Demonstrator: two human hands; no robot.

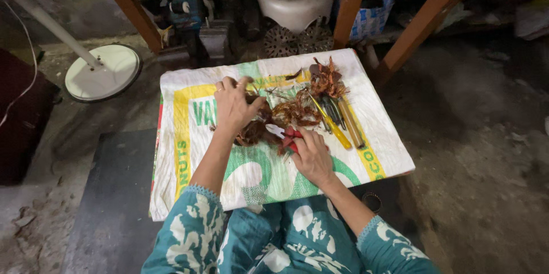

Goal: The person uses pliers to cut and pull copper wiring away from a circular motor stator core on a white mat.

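A person sits over a low board covered by a printed sack (189, 154), white with green and yellow markings. The left hand (233, 107) presses down on a coil (251, 132) of brown copper wire near the sack's middle, fingers curled over its top edge; the coil shows just below and to the right of the palm, at about five o'clock from the knuckles. The fingers bend around the wire, though how firmly they clench cannot be told.

The right hand (311, 157) lies at four o'clock from the coil, closed around red-handled pliers (290, 137). The handles run under the palm and the metal tip points toward ten o'clock, meeting the coil's lower right edge. So the coil sits between the two hands, touched by both the left fingers and the tool.

At one o'clock from the coil lies a second tangle (296, 111) of copper wire, and beyond it, near the sack's far edge, a frayed bunch (326, 79). Just to the right of the tangle rest a yellow screwdriver (334, 128) and a wooden-handled tool (350, 122), side by side, angled toward five o'clock.

Off the sack at ten o'clock stands a white round base (103, 72) on the floor.
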